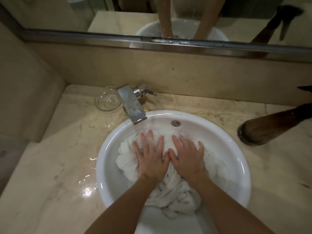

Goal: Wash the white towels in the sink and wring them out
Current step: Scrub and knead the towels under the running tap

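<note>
A crumpled heap of wet white towels (172,195) fills the round white sink (108,166). My left hand (150,156) and my right hand (187,157) lie flat side by side on top of the heap, fingers straight and spread, pressing down on the cloth. Water runs from the chrome faucet (133,105) at the sink's back left onto the towels just beyond my left fingertips.
A clear glass dish (105,101) stands left of the faucet on the wet marble counter (55,166). A dark brown object (266,126) lies on the counter at the right. A mirror (118,17) with a metal frame runs along the back wall.
</note>
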A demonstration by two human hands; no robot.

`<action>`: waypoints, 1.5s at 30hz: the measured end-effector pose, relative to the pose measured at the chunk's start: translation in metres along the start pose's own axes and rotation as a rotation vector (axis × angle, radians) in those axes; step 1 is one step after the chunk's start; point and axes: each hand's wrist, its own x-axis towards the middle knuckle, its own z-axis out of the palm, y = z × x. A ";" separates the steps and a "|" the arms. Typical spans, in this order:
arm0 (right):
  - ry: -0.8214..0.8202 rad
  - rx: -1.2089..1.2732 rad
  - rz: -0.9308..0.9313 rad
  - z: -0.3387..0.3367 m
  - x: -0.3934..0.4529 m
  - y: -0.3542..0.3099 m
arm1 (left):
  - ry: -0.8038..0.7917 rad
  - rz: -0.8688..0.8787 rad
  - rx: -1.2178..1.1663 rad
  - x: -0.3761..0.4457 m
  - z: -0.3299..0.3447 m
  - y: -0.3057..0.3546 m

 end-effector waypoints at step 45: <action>-0.326 0.389 0.299 -0.063 -0.017 0.046 | -0.098 -0.339 -0.262 -0.004 -0.052 -0.061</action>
